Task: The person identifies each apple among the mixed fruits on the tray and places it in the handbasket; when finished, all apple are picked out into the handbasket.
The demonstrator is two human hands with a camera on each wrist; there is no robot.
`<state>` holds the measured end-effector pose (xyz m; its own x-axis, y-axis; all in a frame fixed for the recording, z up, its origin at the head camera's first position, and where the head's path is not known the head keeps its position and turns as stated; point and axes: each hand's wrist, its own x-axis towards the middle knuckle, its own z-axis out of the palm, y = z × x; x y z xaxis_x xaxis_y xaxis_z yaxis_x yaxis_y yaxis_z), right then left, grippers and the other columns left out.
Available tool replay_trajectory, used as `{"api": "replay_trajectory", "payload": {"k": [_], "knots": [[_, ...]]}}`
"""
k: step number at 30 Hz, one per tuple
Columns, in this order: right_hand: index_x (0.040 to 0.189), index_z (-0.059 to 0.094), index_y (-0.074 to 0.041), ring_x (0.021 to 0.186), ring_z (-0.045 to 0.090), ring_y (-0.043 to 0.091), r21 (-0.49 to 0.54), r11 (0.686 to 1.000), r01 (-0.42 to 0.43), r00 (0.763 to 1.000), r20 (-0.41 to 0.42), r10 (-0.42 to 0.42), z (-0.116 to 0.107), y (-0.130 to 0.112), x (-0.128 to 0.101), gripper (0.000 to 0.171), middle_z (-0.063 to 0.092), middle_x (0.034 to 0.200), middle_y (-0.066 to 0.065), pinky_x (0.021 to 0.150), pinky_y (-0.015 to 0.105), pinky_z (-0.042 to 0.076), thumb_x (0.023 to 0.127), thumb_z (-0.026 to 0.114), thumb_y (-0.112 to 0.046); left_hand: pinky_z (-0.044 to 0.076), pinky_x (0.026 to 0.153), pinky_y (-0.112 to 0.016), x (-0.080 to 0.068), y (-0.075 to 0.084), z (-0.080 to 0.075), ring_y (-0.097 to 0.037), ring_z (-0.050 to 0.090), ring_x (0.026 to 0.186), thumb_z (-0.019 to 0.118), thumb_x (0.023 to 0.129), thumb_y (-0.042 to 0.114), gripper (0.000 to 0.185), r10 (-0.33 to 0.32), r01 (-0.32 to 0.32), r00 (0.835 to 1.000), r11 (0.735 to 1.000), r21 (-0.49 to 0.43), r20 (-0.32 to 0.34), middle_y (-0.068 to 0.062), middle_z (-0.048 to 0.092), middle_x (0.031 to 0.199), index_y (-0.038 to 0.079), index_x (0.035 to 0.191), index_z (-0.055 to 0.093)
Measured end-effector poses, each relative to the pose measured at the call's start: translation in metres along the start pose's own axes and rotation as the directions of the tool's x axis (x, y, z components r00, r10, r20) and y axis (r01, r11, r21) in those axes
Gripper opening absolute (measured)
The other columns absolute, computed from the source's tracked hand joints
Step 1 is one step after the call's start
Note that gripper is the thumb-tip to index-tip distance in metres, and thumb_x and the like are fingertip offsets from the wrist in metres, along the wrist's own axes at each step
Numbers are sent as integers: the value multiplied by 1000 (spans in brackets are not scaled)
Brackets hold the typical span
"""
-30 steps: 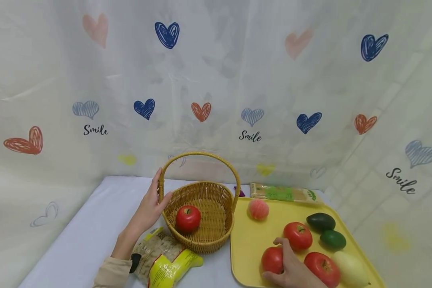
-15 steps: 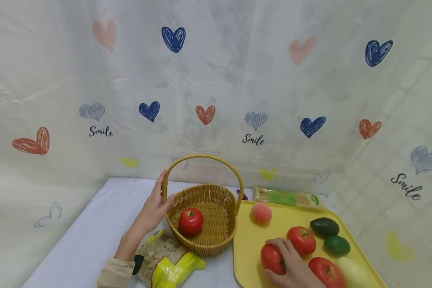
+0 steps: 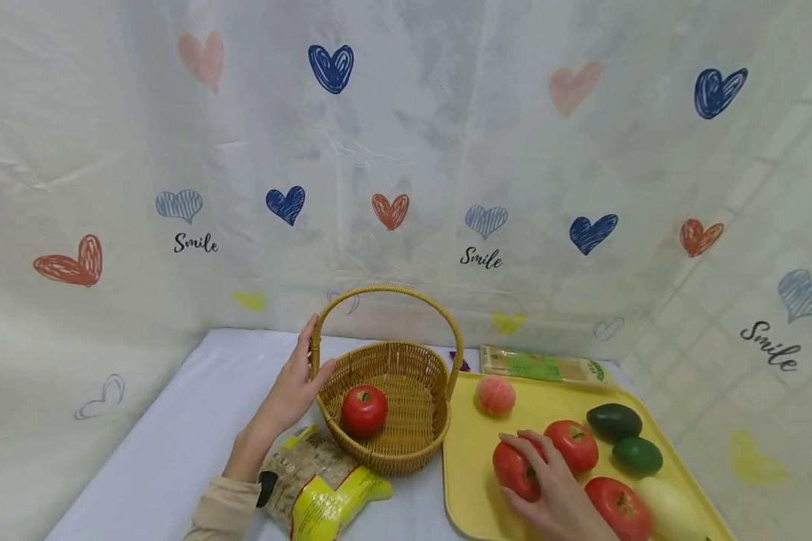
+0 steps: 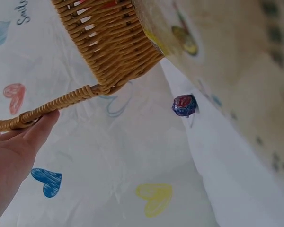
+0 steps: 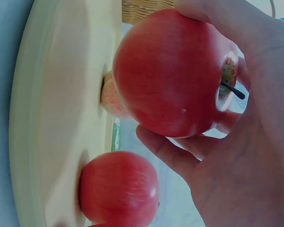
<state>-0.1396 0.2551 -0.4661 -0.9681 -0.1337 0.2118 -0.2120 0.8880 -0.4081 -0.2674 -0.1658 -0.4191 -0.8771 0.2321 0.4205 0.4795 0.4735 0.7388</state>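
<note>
My right hand (image 3: pixel 558 492) grips a red apple (image 3: pixel 512 466) at the front left of the yellow tray (image 3: pixel 470 481). In the right wrist view, thumb and fingers wrap the held apple (image 5: pixel 168 75) from both sides, stem toward the palm, close over the tray surface. My left hand (image 3: pixel 291 387) rests at the left side of the wicker basket (image 3: pixel 409 421), straight fingers along the outside of the arched handle and thumb near the rim. The left wrist view shows its fingers against the handle (image 4: pixel 61 101). Inside the basket sits another red apple (image 3: pixel 364 410).
On the tray lie a peach (image 3: pixel 495 395), two more red apples (image 3: pixel 571 446), two dark green avocados (image 3: pixel 613 421) and a pale yellow-green fruit (image 3: pixel 670 507). A yellow-trimmed bag (image 3: pixel 311 477) lies before the basket. Behind the tray is a flat green-labelled packet (image 3: pixel 541 365).
My right hand has closed further over the apple, its fingers now reaching across the top, and the apple has tipped slightly. The view has shifted a little; the left hand stays at the basket.
</note>
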Motion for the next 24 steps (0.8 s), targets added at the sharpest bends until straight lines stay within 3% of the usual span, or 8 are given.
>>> {"api": "replay_trajectory", "payload": {"k": [7, 14, 20, 24], "knots": [[142, 54, -29, 123, 54, 32, 27, 1000, -9, 999, 31, 8, 3, 0, 2, 70, 48, 143, 9, 86, 56, 60, 81, 86, -42, 38, 111, -71, 1, -2, 0, -46, 20, 156, 54, 107, 35, 82, -13, 13, 1000, 1000, -5, 6, -14, 7, 174, 28, 167, -3], [137, 53, -26, 116, 56, 20, 23, 1000, -19, 1000, -2, 19, 8, -1, 3, 69, 50, 135, 1, 86, 43, 62, 80, 87, -42, 41, 110, -70, -1, -3, 0, -47, 21, 156, 54, 108, 36, 82, -19, 19, 1000, 1000, 11, -1, -13, 6, 174, 30, 167, -3], [136, 55, -27, 118, 54, 26, 24, 999, -35, 999, -1, 35, 9, -5, 2, 67, 48, 137, 6, 83, 44, 62, 79, 88, -41, 44, 107, -69, -2, -5, 1, -47, 23, 155, 54, 108, 29, 82, -4, 4, 1000, 999, 39, 0, -14, 6, 174, 21, 167, -2], [137, 54, -30, 122, 52, 22, 4, 1000, -11, 999, -44, 11, 13, -9, -1, 68, 48, 139, 2, 84, 42, 61, 79, 88, -37, 53, 88, -52, -2, -6, 3, -42, 52, 129, 53, 108, 33, 81, -10, 10, 1000, 998, 62, -4, -17, 11, 173, 26, 167, -2]]}}
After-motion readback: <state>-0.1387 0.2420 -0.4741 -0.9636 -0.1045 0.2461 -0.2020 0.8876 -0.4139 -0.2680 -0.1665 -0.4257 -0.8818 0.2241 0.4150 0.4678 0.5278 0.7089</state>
